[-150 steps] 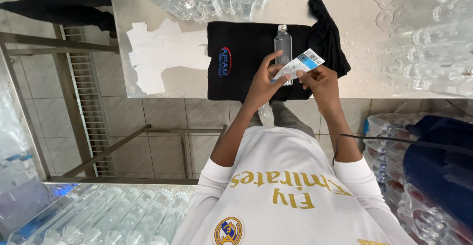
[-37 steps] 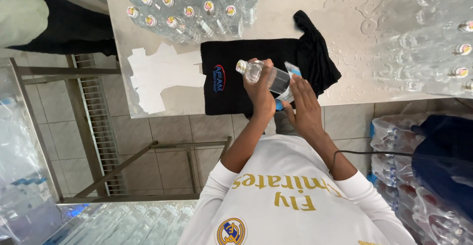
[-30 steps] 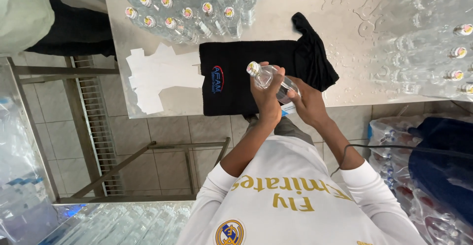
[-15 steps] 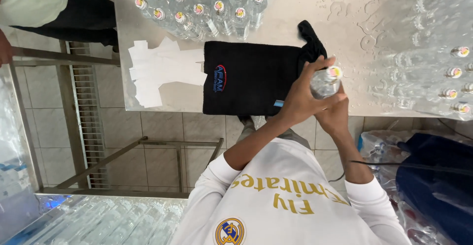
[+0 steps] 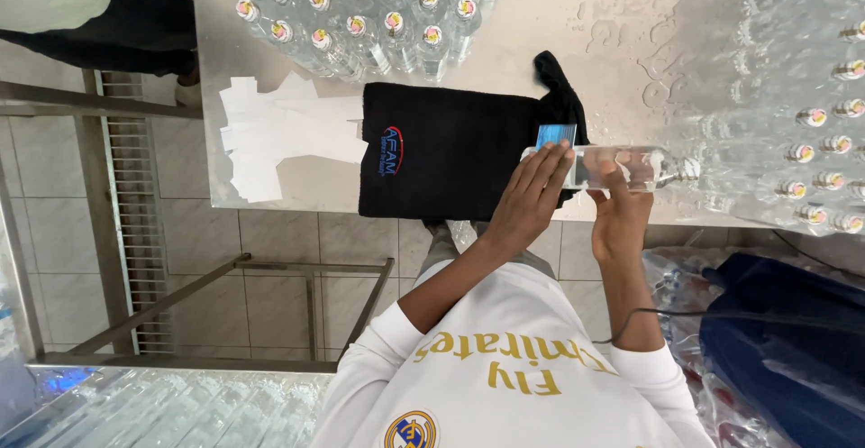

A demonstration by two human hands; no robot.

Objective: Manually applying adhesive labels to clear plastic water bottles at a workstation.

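A clear plastic bottle point(image 5: 631, 167) lies sideways in my hands, cap pointing right, just above the near edge of the steel table point(image 5: 595, 15). My left hand point(image 5: 530, 197) presses its fingers flat on the bottle's base end, where a blue and white label point(image 5: 556, 134) is wrapped. From below, my right hand point(image 5: 617, 209) grips the bottle's middle. Under and left of my hands a black towel point(image 5: 450, 155) is spread on the table.
A pile of white paper strips point(image 5: 279, 132) lies left of the towel. Several capped bottles point(image 5: 360, 11) stand at the back, more point(image 5: 811, 141) at the right. A person point(image 5: 90, 6) stands at top left. Wrapped bottle packs point(image 5: 180, 407) and a blue bundle point(image 5: 793, 340) sit low.
The label went from my fingers onto the bottle. I lifted the bottle off the towel, turned it in both hands and carried it right, so its cap now points right.
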